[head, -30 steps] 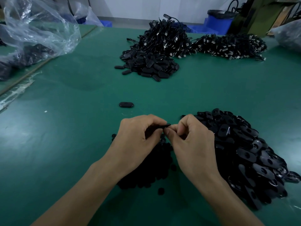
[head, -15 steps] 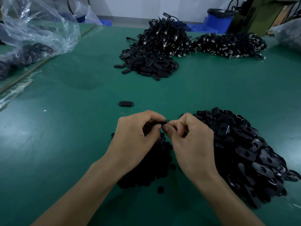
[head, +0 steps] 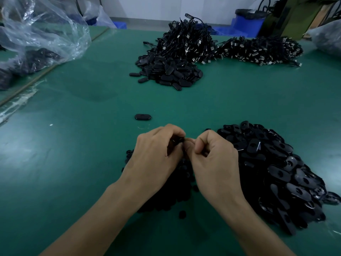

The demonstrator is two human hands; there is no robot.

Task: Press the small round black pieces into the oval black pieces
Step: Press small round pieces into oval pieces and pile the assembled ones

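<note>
Oval black piece (head: 177, 140) is pinched between the curled left hand (head: 155, 156) and right hand (head: 215, 161) — a skewed push could pop the unseen round piece onto the tabletop (head: 83, 145).

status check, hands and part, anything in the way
Left hand and right hand both pinching one black piece between them. Piece mostly hidden by fingers. Nothing blocking; oval pile sits right, round pile under the wrists.

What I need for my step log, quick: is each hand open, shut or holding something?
Left hand: closed, gripping a black piece.
Right hand: closed, pinching the same black piece from the other side.
</note>
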